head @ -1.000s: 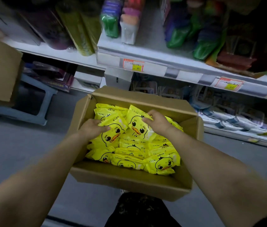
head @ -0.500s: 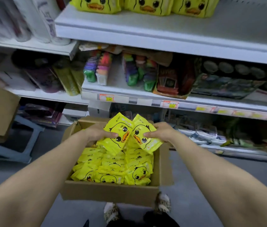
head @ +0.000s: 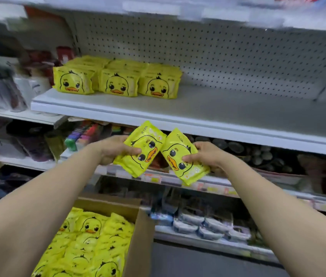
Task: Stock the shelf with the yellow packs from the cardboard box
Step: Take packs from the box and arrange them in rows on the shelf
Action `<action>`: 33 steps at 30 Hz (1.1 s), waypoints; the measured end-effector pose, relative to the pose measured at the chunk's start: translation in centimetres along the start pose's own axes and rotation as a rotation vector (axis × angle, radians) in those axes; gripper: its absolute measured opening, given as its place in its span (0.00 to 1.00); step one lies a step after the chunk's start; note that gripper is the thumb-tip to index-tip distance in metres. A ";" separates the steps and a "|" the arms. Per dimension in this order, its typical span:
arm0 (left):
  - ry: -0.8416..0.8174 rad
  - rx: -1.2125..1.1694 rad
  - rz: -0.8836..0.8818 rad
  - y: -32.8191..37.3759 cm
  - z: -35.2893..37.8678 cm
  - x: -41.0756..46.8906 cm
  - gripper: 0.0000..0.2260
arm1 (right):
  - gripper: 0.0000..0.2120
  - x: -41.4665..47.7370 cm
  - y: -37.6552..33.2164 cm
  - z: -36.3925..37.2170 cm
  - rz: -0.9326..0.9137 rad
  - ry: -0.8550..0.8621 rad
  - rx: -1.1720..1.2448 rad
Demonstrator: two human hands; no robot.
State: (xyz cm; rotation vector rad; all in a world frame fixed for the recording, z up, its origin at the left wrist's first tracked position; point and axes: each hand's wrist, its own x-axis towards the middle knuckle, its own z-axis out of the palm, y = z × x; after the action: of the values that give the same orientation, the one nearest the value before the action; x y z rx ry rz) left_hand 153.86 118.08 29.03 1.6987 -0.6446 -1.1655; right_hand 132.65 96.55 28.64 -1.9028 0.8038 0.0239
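Note:
My left hand (head: 112, 149) grips a yellow duck pack (head: 142, 148), tilted, just below the white shelf (head: 208, 110). My right hand (head: 206, 154) grips a second yellow duck pack (head: 184, 156) beside it; the two packs nearly touch. Three rows of the same yellow packs (head: 118, 78) stand upright on the left part of the shelf. The cardboard box (head: 138, 236) sits low at the bottom left, with several yellow packs (head: 90, 242) inside it.
A white pegboard (head: 208, 50) backs the shelf, and bare shelf surface lies right of the standing packs. Bottles and jars (head: 18, 84) stand on the neighbouring shelf to the left. Lower shelves hold colourful goods (head: 82, 136) and wrapped packs (head: 202, 224).
Both hands have lifted one yellow pack each out of the box and raised them to just below the shelf. The view has swung upward, so the box now sits low.

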 end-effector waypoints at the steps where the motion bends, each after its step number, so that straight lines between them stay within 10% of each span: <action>1: 0.004 0.012 0.017 1.6 1.3 0.7 0.15 | 0.13 -0.6 0.1 -2.2 -0.017 0.017 0.003; 10: 0.169 0.159 0.161 11.9 7.6 7.3 0.14 | 0.20 -1.7 1.5 -16.1 -0.087 0.138 0.177; 17: 0.244 0.675 0.194 18.0 7.6 14.5 0.45 | 0.17 0.2 0.0 -20.5 -0.170 0.272 0.013; 24: 0.123 1.041 0.365 22.1 8.4 22.3 0.33 | 0.14 4.3 -2.0 -24.0 -0.186 0.381 -0.400; 33: 0.020 1.273 0.459 25.7 7.4 28.4 0.22 | 0.12 7.8 -0.9 -26.7 -0.199 0.390 -0.337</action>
State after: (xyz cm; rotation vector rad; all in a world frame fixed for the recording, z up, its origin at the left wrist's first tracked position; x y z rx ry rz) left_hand 160.88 81.29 39.86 2.3192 -1.8993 -0.3305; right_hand 130.44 70.92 39.26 -2.3405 0.9056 -0.3648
